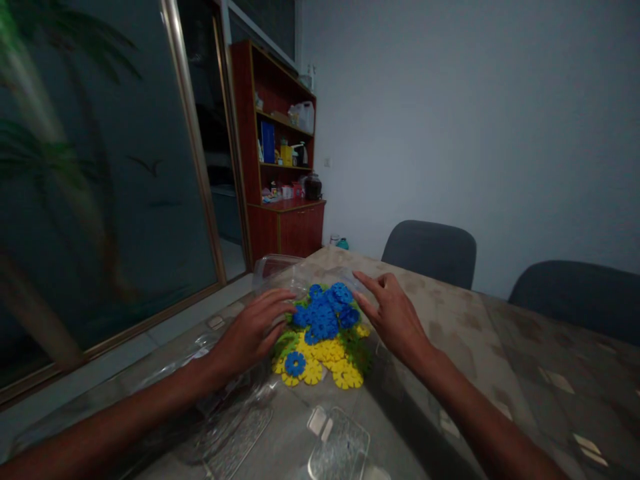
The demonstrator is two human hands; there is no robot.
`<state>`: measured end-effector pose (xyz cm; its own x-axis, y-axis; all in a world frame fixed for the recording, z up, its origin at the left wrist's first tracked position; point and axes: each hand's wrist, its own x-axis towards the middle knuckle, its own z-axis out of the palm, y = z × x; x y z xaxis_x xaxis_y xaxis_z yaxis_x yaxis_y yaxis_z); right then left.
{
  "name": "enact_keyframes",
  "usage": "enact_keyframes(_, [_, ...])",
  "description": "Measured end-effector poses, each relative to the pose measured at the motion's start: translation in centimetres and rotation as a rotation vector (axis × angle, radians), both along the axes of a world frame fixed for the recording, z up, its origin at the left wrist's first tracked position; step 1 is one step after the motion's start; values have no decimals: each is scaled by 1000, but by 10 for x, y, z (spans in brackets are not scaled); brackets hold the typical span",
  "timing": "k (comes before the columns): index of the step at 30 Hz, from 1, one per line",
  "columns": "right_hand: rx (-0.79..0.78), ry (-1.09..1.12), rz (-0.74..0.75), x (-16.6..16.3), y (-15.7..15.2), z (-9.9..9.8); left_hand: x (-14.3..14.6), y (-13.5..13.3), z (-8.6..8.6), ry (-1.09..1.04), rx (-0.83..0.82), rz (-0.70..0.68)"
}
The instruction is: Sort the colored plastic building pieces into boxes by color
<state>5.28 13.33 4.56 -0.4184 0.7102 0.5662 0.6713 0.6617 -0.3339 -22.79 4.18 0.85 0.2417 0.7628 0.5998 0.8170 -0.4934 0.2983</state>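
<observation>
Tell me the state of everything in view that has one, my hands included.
Pile of plastic discs, heaped on the table, blue on top, yellow in front.
Left hand, open, fingers on the pile's left edge.
Right hand, open, holding nothing, at the pile's right.
Clear container, upright behind the pile; contents unclear.
Chairs, unoccupied, at the table's far side.
Cupboard, lower doors shut, shelves stocked.

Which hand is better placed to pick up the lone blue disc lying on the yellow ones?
Left, probably. The left hand is at the left edge of the pile, right beside the lone blue disc; the right hand is across the pile, farther away.
</observation>
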Motion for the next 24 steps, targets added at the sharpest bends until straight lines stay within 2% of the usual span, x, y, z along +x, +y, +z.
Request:
enact_keyframes(5, [128,-55,56,8,-14,-3,12,-1,-14,-19,-99,-50])
enact_keyframes(9, [99,61,80,20,-13,-4,13,2,-13,-69,-127,-38])
enact_keyframes(13, [-268,527,-114,43,17,-11,7,3,-3,-126,-45,48])
enact_keyframes(15, [-448,682,-226,57,36,-21,3,2,3,-152,-4,103])
enact_keyframes(20, [-746,742,-403,78,71,-55,7,-7,13,-214,29,100])
enact_keyframes(24, [-824,720,-426,74,88,-71,20,-9,11,-252,19,22])
